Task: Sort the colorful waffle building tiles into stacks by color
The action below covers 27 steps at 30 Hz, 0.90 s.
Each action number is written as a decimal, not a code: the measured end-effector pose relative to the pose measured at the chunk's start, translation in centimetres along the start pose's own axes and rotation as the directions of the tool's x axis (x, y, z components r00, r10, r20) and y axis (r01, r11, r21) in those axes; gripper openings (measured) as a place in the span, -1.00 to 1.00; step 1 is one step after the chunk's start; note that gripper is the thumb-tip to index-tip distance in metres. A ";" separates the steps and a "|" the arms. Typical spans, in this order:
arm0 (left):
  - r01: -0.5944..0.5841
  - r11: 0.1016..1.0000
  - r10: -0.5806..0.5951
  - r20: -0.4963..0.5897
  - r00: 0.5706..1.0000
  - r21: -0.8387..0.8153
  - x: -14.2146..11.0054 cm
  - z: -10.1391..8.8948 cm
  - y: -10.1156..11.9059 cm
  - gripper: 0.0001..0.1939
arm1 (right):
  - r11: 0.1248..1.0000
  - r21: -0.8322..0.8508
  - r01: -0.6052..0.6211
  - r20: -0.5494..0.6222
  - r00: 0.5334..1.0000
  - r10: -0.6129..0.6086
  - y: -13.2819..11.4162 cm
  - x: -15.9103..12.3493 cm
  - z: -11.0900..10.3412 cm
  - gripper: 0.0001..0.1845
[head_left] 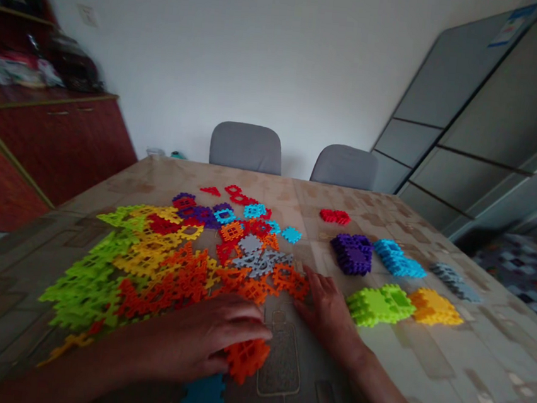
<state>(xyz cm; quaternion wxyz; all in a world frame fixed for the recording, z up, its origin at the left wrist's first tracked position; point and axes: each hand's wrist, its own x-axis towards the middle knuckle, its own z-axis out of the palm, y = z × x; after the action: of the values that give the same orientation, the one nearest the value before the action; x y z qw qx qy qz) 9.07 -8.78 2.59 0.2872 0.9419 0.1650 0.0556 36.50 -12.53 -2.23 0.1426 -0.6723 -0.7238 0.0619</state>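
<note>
My left hand (232, 328) is closed around a small stack of orange interlocking plastic tiles (248, 358), low over the near part of the table. At the right end of the loose pile, my right hand (327, 308) has its thumb and fingers on either side of an orange tile (297, 285). Beside it lie other orange tiles (248, 285) and grey tiles (265, 262). Partly hidden below my left hand is a blue toothed strip (203, 398). Left of that hand spreads the mixed pile, with lime green tiles (85, 279) and yellow tiles (144, 253).
Sorted stacks stand to the right: red (335, 216), purple (353, 254), light blue (398, 258), grey (455, 281), lime green (381, 304) and yellow (435, 306). Two grey chairs (246, 147) stand behind the patterned table (444, 354). A brown cabinet (60, 137) is at left.
</note>
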 end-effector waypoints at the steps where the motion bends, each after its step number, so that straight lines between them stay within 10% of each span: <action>1: 0.028 1.000 -0.028 0.006 1.000 0.006 -0.1 0.0 0.0 -0.29 | 1.000 -0.014 -0.008 0.014 1.000 0.008 -0.1 0.1 0.0 -0.32; 13: 0.498 0.867 -0.470 -0.347 0.812 -0.007 -1.6 3.5 0.5 -0.15 | 0.996 -0.089 0.009 0.067 0.998 -0.003 -0.1 -0.9 -1.1 -0.16; 27: 0.502 0.851 -0.480 -0.161 0.863 0.156 -1.0 5.1 1.4 -0.05 | 0.967 0.126 0.219 0.205 0.948 -0.242 0.0 -1.4 -1.5 -0.18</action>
<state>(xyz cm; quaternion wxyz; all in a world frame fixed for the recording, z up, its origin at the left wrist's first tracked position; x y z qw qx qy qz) 9.60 -12.89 -0.87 0.1893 0.8868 0.4212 0.0186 37.04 -14.03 -0.95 0.1023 -0.5639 -0.8047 0.1550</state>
